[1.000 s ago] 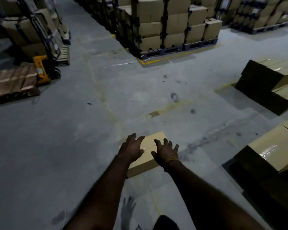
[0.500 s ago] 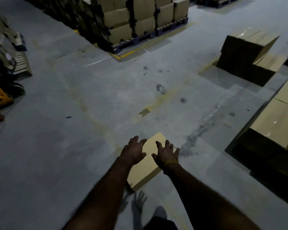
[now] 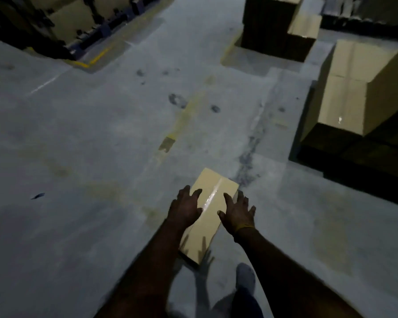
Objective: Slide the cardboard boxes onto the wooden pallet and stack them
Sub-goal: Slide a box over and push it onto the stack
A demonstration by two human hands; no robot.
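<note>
Both my arms reach forward from the bottom of the frame. My left hand point(image 3: 186, 208) and right hand point(image 3: 238, 213) lie flat, fingers spread, lower centre.

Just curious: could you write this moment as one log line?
step: sliding | left hand: open on cardboard box | right hand: open on it | box: on floor | pallet: unseen

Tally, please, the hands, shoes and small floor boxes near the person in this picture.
Hands: 2, left hand and right hand, both flat on the box.
Small box on the floor: 1.
Shoe: 1.
Total: 4.
</note>
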